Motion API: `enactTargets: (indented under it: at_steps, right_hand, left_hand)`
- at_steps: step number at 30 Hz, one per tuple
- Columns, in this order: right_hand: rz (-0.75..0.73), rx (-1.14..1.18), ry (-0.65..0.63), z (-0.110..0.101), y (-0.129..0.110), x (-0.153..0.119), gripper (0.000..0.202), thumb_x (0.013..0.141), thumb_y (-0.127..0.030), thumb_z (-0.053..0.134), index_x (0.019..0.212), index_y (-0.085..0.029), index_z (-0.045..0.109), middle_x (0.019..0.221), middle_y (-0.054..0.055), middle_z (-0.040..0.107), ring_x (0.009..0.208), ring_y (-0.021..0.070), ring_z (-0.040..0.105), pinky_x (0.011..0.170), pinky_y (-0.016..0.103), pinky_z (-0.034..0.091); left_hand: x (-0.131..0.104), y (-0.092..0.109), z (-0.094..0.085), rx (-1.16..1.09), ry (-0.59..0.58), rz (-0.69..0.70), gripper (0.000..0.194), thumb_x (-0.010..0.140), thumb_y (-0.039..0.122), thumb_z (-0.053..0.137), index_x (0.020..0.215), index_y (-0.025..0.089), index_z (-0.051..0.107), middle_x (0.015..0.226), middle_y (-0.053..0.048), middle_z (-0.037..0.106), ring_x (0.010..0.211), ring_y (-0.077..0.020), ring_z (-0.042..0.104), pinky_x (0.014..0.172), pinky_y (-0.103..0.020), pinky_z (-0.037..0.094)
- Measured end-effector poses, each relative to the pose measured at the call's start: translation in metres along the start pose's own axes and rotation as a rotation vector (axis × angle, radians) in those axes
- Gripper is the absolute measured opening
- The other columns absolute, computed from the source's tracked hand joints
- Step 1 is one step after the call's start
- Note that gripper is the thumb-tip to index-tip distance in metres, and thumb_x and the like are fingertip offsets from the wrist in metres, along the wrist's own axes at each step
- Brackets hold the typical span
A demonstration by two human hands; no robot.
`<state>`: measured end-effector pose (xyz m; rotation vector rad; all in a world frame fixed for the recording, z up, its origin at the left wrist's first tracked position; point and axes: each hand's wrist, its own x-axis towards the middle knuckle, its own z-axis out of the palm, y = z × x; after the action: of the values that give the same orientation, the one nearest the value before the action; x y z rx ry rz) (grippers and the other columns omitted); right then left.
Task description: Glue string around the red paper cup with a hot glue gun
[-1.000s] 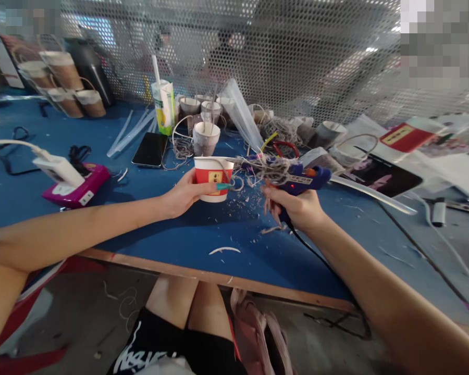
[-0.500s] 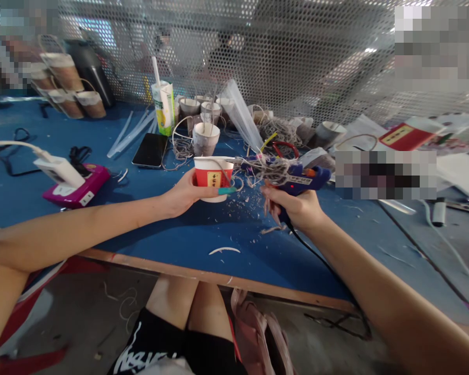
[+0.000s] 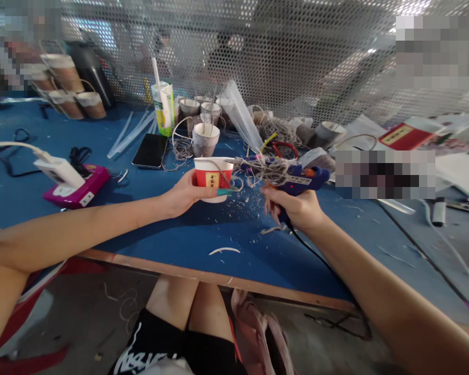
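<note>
My left hand (image 3: 185, 194) is wrapped round a red and white paper cup (image 3: 212, 169), held upright above the blue table (image 3: 172, 245); a teal covering shows on its thumb. In my right hand (image 3: 295, 204) is a blue glue gun (image 3: 307, 179) with a small red light, its front end toward the cup. Grey string (image 3: 273, 169) is tangled around the front of the gun, and a loop of it lies against the cup's right side. The gun's tip is hidden by the string.
Behind the cup stand a grey-wrapped cup (image 3: 206, 139), a drink carton (image 3: 164, 108) and clear sticks (image 3: 240, 117). A phone (image 3: 150, 150) and a magenta power strip (image 3: 78, 190) lie left. The gun's black cord (image 3: 316, 255) runs over the table's front edge.
The red and white cup has turned slightly in my left hand, so its yellow label sits a little further left. My right hand and the glue gun have hardly moved.
</note>
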<state>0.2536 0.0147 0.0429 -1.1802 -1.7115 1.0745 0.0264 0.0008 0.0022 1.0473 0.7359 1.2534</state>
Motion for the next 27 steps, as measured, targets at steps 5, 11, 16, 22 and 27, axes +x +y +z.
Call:
enactTargets:
  at_steps: [5, 11, 16, 22, 27]
  right_hand:
    - [0.005, -0.008, -0.012, 0.0001, -0.0009, -0.0007, 0.039, 0.074, -0.024, 0.061, 0.038, -0.021, 0.046, 0.037, 0.001, 0.047, 0.035, 0.0116, 0.047, 0.04, 0.026, 0.04]
    - [0.013, -0.001, -0.003, 0.001, -0.0023, -0.0003, 0.035, 0.069, -0.027, 0.063, 0.038, -0.021, 0.047, 0.037, 0.001, 0.048, 0.034, 0.0102, 0.046, 0.038, 0.024, 0.037]
    - [0.021, 0.008, 0.016, 0.0006, -0.0035, -0.0005, 0.03, 0.065, -0.027, 0.065, 0.04, -0.021, 0.051, 0.036, -0.001, 0.048, 0.034, 0.0108, 0.047, 0.038, 0.024, 0.038]
    - [0.016, 0.005, 0.008, 0.0008, -0.0035, 0.0002, 0.034, 0.064, -0.03, 0.065, 0.035, -0.021, 0.049, 0.036, 0.0, 0.048, 0.034, 0.0101, 0.047, 0.038, 0.024, 0.039]
    - [0.004, 0.019, 0.005, 0.0005, -0.0027, 0.0006, 0.034, 0.064, -0.03, 0.066, 0.036, -0.022, 0.049, 0.036, 0.0, 0.048, 0.034, 0.0106, 0.046, 0.036, 0.025, 0.036]
  left_hand:
    - [0.0007, -0.0005, -0.0014, 0.015, -0.04, 0.018, 0.054, 0.053, 0.022, 0.088, 0.103, 0.018, 0.067, 0.098, -0.004, 0.074, 0.101, -0.0255, 0.069, 0.098, -0.047, 0.051]
    - [0.0003, 0.0001, -0.0007, -0.016, -0.01, -0.001, 0.055, 0.05, 0.02, 0.088, 0.101, 0.018, 0.068, 0.097, -0.003, 0.075, 0.099, -0.0244, 0.07, 0.098, -0.046, 0.053]
    - [-0.0007, 0.0006, -0.0007, -0.012, -0.019, -0.009, 0.053, 0.053, 0.018, 0.086, 0.102, 0.019, 0.068, 0.098, -0.004, 0.075, 0.104, -0.0267, 0.069, 0.101, -0.048, 0.052]
    - [-0.0011, 0.0013, -0.002, -0.041, -0.013, -0.035, 0.053, 0.051, 0.016, 0.086, 0.101, 0.019, 0.068, 0.097, -0.003, 0.075, 0.103, -0.0264, 0.07, 0.102, -0.049, 0.052]
    - [-0.0008, 0.0011, -0.0021, -0.036, -0.01, -0.044, 0.055, 0.052, 0.017, 0.086, 0.103, 0.019, 0.067, 0.099, -0.004, 0.075, 0.106, -0.0275, 0.069, 0.102, -0.048, 0.052]
